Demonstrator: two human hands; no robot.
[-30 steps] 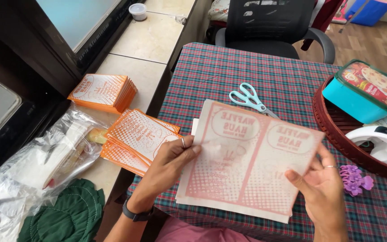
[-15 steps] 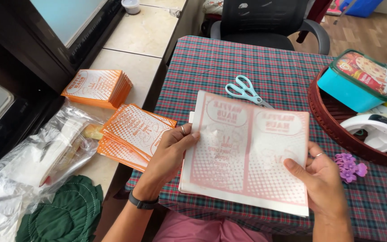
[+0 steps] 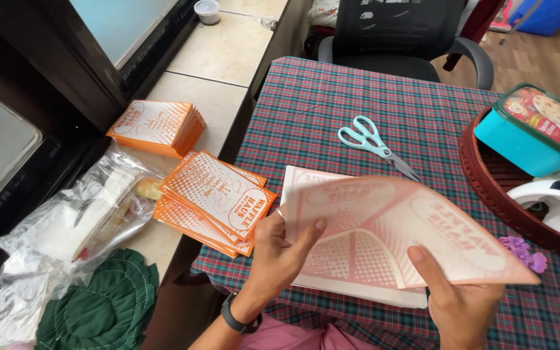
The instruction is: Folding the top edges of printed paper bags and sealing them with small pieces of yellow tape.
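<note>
Both hands hold one pale pink printed paper sheet (image 3: 390, 227), lifted and tilted above a stack of like sheets (image 3: 358, 288) on the plaid tablecloth (image 3: 332, 110). My left hand (image 3: 280, 249) grips the sheet's left edge, thumb on top, with a ring on one finger and a dark watch at the wrist. At the sheet's lower right edge my right hand (image 3: 458, 295) pinches it. The raised sheet is blurred and hides most of the stack.
Two piles of orange printed packets (image 3: 218, 198) (image 3: 157, 126) lie on the tiled ledge at left, by clear plastic bags (image 3: 66, 227) and green cloth (image 3: 98, 304). Teal scissors (image 3: 374, 142) lie ahead. A brown basket (image 3: 487, 188) holds a teal box (image 3: 533, 129). A black chair (image 3: 409, 32) stands beyond.
The sheet lay flat against the stack before. Now both hands have raised it and swung its right end upward and to the right.
</note>
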